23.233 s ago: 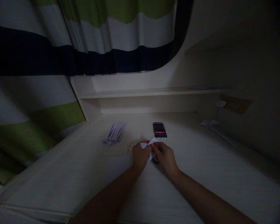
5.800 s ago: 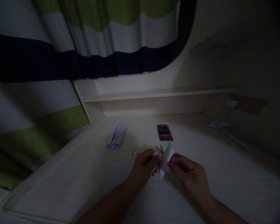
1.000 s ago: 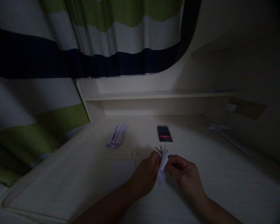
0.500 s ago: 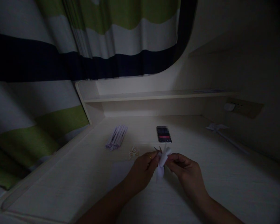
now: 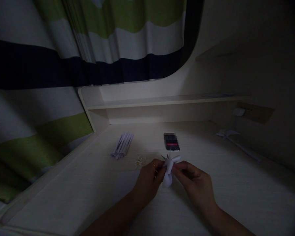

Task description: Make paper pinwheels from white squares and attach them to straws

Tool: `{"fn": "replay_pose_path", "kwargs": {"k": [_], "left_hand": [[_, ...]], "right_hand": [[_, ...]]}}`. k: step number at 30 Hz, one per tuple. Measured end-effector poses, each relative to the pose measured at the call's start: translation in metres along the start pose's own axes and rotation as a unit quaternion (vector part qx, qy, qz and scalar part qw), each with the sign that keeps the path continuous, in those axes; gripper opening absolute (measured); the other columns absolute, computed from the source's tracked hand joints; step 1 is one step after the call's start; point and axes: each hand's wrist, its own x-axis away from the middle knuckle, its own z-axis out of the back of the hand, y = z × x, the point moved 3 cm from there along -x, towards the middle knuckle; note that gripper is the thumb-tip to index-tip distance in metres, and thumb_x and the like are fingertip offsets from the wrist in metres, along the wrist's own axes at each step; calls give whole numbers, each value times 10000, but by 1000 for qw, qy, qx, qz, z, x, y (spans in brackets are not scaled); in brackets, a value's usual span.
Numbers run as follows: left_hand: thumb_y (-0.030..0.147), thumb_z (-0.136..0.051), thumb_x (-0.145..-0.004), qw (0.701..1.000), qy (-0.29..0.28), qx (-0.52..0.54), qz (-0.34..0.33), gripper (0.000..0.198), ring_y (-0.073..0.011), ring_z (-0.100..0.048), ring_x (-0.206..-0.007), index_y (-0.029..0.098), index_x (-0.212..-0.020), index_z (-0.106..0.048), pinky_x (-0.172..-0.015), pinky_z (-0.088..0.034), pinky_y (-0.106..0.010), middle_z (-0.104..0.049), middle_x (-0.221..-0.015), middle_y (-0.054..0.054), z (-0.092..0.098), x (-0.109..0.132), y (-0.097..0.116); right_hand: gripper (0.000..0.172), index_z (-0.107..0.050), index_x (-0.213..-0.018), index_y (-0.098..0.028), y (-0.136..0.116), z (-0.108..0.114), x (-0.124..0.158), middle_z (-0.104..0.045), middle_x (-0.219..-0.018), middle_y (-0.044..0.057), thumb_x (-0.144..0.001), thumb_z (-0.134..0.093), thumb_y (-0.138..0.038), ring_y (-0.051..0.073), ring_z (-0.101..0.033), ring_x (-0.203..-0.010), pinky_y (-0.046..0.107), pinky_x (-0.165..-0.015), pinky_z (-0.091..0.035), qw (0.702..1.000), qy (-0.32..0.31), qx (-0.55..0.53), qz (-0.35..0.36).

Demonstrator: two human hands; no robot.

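The grip of the left hand (image 5: 148,178) and that of the right hand (image 5: 196,182) each pinch a folded white paper (image 5: 169,168) from opposite sides, its curled flaps standing out between them above the desk (image 5: 86,196). Beyond it lies a phone (image 5: 171,141); to the left are a bundle of paper rolls (image 5: 122,146), some small pale pieces (image 5: 139,161) and a flat sheet (image 5: 125,182).

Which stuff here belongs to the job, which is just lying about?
In the job:
white paper piece, between left hand and right hand
Probably: scissors (only tips show), paper sticks, small pale bits, flat sheet

Probably just lying about:
phone
wall plug
stemmed paper shape, far right; may be related
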Motion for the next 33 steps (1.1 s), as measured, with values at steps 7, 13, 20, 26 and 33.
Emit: {"fn": "replay_pose_path", "kwargs": {"k": [7,13,20,26,33], "left_hand": [[315,-401,-803,1000,0,-23,-15,235,-127,-535,-650,153,-827,-569,-588,-398,-220,-593,-696,-24,-1,0,1],[336,-411,-799,1000,17,-2,-6,234,-108,-516,-601,155,-808,-560,-556,-384,-201,-576,-667,-6,-2,1,-1],[315,-422,-786,999,26,34,21,203,-85,-468,-531,150,-757,-536,-493,-344,-179,-523,-590,21,-5,1,-2],[283,-437,-767,998,40,44,9,164,-80,-458,-512,154,-738,-533,-481,-332,-177,-505,-568,29,-3,2,-1],[248,-445,-764,998,42,39,-21,144,-74,-460,-492,158,-706,-541,-470,-332,-169,-502,-545,32,-4,2,-1]], "right_hand": [[104,-647,-626,-178,7,-1,-1,-638,-586,10,-621,-648,-282,131,-566,-536,241,-501,-463,996,19,-61,-58],[114,-641,-618,-179,7,-2,-1,-642,-590,8,-621,-649,-293,132,-569,-533,250,-510,-470,995,23,-69,-68],[72,-612,-682,-188,0,0,1,-594,-641,6,-718,-564,-229,126,-546,-579,249,-536,-445,994,-14,57,93],[68,-595,-731,-194,-9,1,2,-569,-653,1,-754,-530,-191,118,-522,-591,242,-530,-426,975,-12,125,185],[74,-594,-704,-193,-7,2,1,-569,-626,-7,-752,-537,-203,111,-529,-557,226,-505,-426,980,-11,106,165]]}}
